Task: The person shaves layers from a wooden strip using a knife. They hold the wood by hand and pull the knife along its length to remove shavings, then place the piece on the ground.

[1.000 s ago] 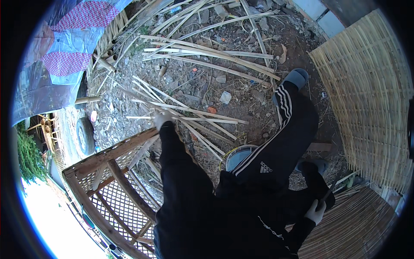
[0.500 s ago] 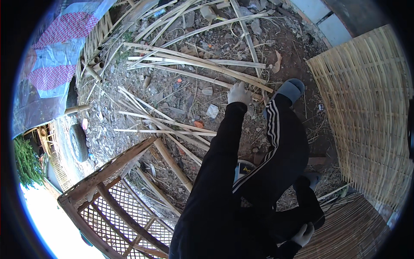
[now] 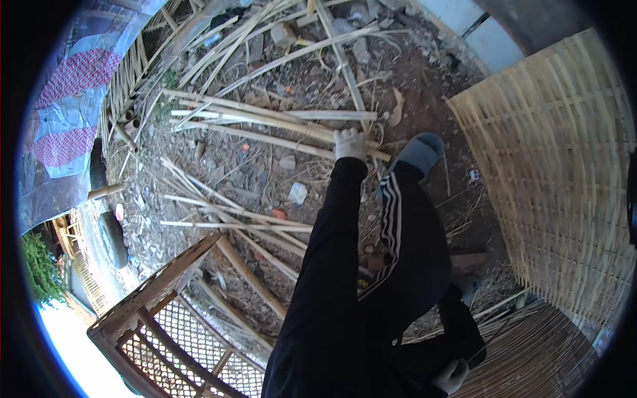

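While curled, hand [image 3: 350, 144] (L) touches slats [image 3: 302, 127].

Rough brown ground [image 3: 428, 86] carries long pale strips [image 3: 272, 119] in loose, overlapping groups. Between two groups lies a white scrap [image 3: 298, 193], near an orange piece [image 3: 279, 213].

1. A gap is running left of the left hand [image 3: 350, 144], between the far slats [image 3: 279, 121] and the near slats [image 3: 259, 227]; a white scrap [image 3: 298, 193] is lying in it.
2. The slipper [image 3: 424, 151] and leg [image 3: 418, 239] are blocking the right, just beside that hand.
3. Beyond them, dirt [image 3: 468, 219] is leaving a strip before the panel [image 3: 544, 152], which is walling off the right.
4. The rack [image 3: 151, 292] is obstructing the near left.
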Tool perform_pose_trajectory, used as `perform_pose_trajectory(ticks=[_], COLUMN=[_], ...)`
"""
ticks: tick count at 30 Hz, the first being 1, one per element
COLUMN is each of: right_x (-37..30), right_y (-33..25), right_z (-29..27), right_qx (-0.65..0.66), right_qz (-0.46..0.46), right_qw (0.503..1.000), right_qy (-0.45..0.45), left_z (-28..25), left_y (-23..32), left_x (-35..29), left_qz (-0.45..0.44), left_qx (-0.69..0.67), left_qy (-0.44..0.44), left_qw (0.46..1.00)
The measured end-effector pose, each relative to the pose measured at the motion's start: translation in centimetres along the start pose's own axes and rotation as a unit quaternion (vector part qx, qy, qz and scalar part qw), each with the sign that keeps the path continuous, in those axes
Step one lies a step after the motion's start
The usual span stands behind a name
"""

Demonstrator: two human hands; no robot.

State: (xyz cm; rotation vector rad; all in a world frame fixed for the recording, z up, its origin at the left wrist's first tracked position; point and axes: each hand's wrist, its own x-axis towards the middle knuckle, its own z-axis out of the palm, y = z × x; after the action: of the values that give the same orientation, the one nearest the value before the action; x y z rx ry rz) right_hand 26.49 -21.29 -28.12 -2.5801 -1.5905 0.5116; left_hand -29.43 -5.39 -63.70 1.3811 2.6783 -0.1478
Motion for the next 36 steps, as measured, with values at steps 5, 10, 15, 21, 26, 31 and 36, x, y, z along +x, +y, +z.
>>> perform_pose_trajectory(ticks=[5,10,15,21,26,31,36], right_x=[-0.6,-0.9,-1.3,-1.5,-1.1,-0.5,-0.5], right_y=[-0.3,0.5,1.1,0.5,-0.2,-1.1,-2.2], right_z=[0.7,0.6,0.7,0.4,0.5,0.6,-0.1], right_qx=[0.023,-0.009,0.003,-0.032,-0.061,-0.044,-0.043], right_qz=[-0.012,-0.009,-0.003,0.041,0.02,-0.006,0.009], right_qw=[0.999,0.999,0.999,0.997,0.996,0.994,0.994], right_qy=[0.023,0.044,0.049,0.056,0.06,0.103,0.105], left_z=[0.3,0.7,1.5,0.4,-0.8,-8.4,-19.8], left_y=[0.3,0.9,0.8,1.4,0.3,-1.5,-4.9], left_x=[0.8,-1.4,-2.9,-0.9,-0.4,0.7,-0.7], left_qz=[0.01,0.048,0.054,0.056,0.075,0.084,0.117], left_qx=[0.047,0.03,0.044,0.041,0.081,-0.019,-0.272], left_qy=[0.0,0.052,0.043,0.0,0.003,0.077,0.166], left_qw=[0.999,0.997,0.997,0.998,0.994,0.993,0.941])
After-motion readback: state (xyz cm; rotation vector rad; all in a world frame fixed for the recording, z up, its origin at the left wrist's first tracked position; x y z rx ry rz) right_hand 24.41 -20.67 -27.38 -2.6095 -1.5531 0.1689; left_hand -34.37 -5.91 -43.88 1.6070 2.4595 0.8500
